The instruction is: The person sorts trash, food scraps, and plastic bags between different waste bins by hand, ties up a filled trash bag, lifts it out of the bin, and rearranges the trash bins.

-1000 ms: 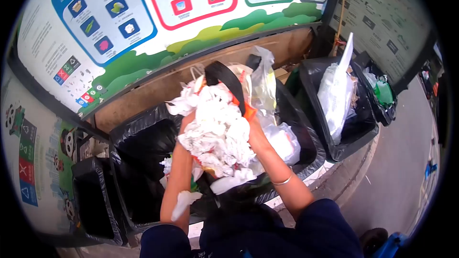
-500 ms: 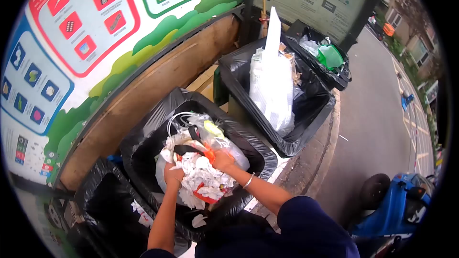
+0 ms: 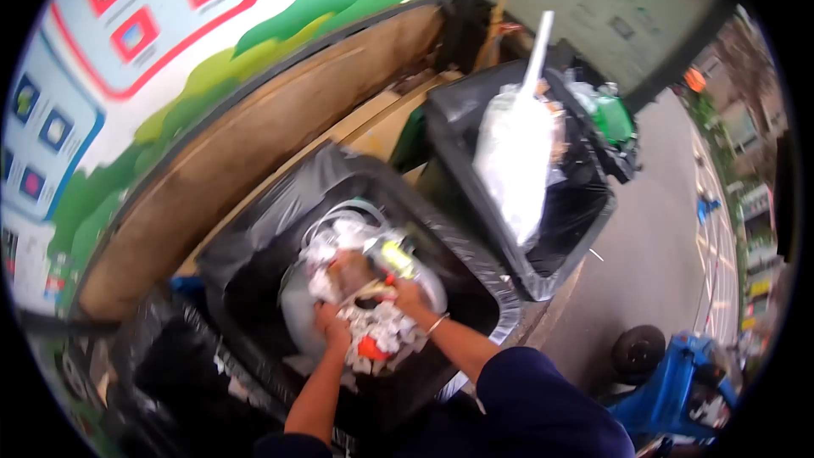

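Observation:
A black-lined bin (image 3: 471,271) stands in front of me. In it lies a clear plastic bag (image 3: 298,312) of rubbish with its contents exposed. My left hand (image 3: 332,322) is closed at the bag's left side, and my right hand (image 3: 412,295) is closed at its right side; motion blurs the fingers of both. Crumpled white tissues (image 3: 381,328) and an orange-red scrap (image 3: 370,348) lie between and below the hands. Beyond them are a brownish piece (image 3: 351,271), a yellow-green wrapper (image 3: 397,259) and a loop of pale tubing (image 3: 343,210).
A second lined bin (image 3: 585,203), to the right, holds a tall white wrapped bundle (image 3: 513,161). Behind it, a green container (image 3: 612,119) sits in another lined bin. More black bagging (image 3: 178,356) is at lower left. A blue vehicle (image 3: 678,386) stands on the road.
My view has shifted, and the bins sit a little further right. The tissues have spread lower between my hands, and a brownish piece now shows beyond them.

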The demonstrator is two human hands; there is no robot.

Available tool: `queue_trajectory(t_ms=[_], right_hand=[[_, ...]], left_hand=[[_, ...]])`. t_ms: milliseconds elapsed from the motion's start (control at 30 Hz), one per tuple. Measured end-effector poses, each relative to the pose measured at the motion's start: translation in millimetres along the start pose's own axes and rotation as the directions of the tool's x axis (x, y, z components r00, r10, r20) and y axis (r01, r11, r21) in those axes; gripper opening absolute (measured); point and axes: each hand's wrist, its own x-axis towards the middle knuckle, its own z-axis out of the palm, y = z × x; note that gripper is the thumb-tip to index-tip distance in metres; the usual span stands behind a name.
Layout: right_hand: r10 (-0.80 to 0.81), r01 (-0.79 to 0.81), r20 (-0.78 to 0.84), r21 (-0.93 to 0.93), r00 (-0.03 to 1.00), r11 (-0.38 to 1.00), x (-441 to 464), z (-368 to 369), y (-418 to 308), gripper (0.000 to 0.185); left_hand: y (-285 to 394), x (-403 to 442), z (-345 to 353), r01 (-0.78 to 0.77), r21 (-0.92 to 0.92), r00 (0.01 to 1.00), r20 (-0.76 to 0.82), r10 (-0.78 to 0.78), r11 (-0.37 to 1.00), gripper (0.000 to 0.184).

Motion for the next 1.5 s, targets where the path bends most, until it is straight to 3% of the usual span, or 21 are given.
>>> queue_trajectory(t_ms=[67, 100, 133, 167, 333, 400, 467, 533, 600, 700, 733, 833, 900, 933, 1000, 1067, 1133, 1200, 1267, 1400, 1500], right_hand=[[-0.035, 0.03, 0.027, 0.183, 0.999, 0.983, -6, -21, -7, 0.024], [0.086, -0.159, 0.139, 0.684, 0.987, 0.712, -7, -19, -1, 0.026], [0.143, -0.336, 0.313, 0.923, 0.939, 0.189, 0, -15, -2, 0.028], [0.164, -0.336, 0.329, 0.942, 0.93, 0.02, 6, -10, 1, 0.031], [0.11, -0.512, 0.538, 0.691, 0.835, 0.51, -16, -98, -50, 0.037], [0.078, -0.468, 0.487, 0.764, 0.87, 0.444, -22, -116, -54, 0.044], [0.186, -0.417, 0.409, 0.602, 0.893, 0.681, -37, -161, -66, 0.048], [-0.1, -0.043, 0.256, 0.5, 0.962, 0.865, -53, -196, -42, 0.043], [-0.24, 0.114, 0.178, 0.527, 0.954, 0.842, -55, -264, -31, 0.035], [-0.015, 0.051, -0.06, 0.66, 0.998, 0.749, -23, -337, 36, 0.033], [0.068, 0.03, -0.121, 0.665, 0.99, 0.746, -11, -362, 57, 0.031], [-0.007, 0.191, -0.254, 0.711, 0.967, 0.677, 14, -406, 75, 0.028], [-0.114, 0.113, -0.055, 0.786, 0.992, 0.608, 19, -407, 56, 0.026], [-0.197, 0.075, 0.045, 0.822, 0.979, 0.564, 22, -400, 46, 0.025], [-0.274, -0.012, 0.176, 0.86, 0.946, 0.511, 16, -379, 30, 0.022], [-0.322, -0.055, 0.241, 0.869, 0.916, 0.492, 2, -369, 19, 0.02], [-0.37, -0.076, 0.314, 0.841, 0.874, 0.535, -12, -367, 24, 0.019], [-0.366, -0.047, 0.292, 0.833, 0.883, 0.552, -26, -366, 50, 0.019], [-0.148, -0.201, 0.314, 0.839, 0.938, 0.505, -41, -375, 75, 0.02], [0.086, -0.248, 0.24, 0.805, 0.967, 0.539, -62, -382, 132, 0.018], [0.12, -0.262, 0.234, 0.833, 0.965, 0.487, -69, -384, 135, 0.018]], left_hand=[[-19, -11, 10, -0.179, -0.045, 0.974, -0.146, 0.171, 0.983, 0.049], [-6, -13, -4, -0.109, 0.029, 0.992, -0.067, 0.11, 0.994, 0.049], [6, -12, -16, -0.059, 0.101, 0.998, 0.008, 0.059, 0.993, 0.048], [13, -10, -21, -0.042, 0.079, 0.999, -0.002, 0.042, 0.996, 0.044], [22, -24, -60, -0.158, -0.209, 0.987, -0.022, 0.157, 0.965, 0.029], [34, -19, -80, 0.031, -0.273, 0.973, 0.228, 0.033, 0.962, 0.036], [34, -38, -92, -0.11, -0.414, 0.987, 0.061, 0.148, 0.904, 0.043], [39, -57, -106, -0.131, -0.225, 0.99, 0.015, 0.138, 0.965, 0.052], [51, -78, -126, -0.078, -0.105, 0.991, 0.1, 0.089, 0.991, 0.062], [61, -116, -132, -0.103, -0.148, 0.992, -0.084, 0.091, 0.984, 0.084], [71, -127, -147, -0.176, 0.149, 0.98, -0.069, 0.188, 0.973, 0.094], [113, -146, -173, 0.031, 0.215, 0.986, -0.167, 0.005, 0.976, 0.074], [163, -146, -200, 0.066, 0.333, 0.976, -0.217, 0.009, 0.941, 0.056], [198, -138, -208, -0.072, 0.204, 0.922, -0.36, 0.143, 0.976, 0.027], [246, -98, -202, -0.278, 0.09, 0.837, -0.466, 0.287, 0.956, 0.015], [276, -42, -180, -0.437, 0.378, 0.829, -0.184, 0.528, 0.816, 0.03], [242, 48, -122, -0.646, 0.555, 0.593, -0.068, 0.802, 0.525, 0.037], [225, 97, -85, -0.557, 0.716, 0.751, 0.22, 0.623, 0.42, 0.036], [208, 118, -52, -0.503, 0.81, 0.755, 0.241, 0.611, 0.302, 0.034], [223, 100, -75, -0.454, 0.72, 0.89, 0.398, 0.225, 0.524, 0.021], [236, 68, -130, -0.436, 0.687, 0.9, 0.34, 0.273, 0.581, 0.023]])
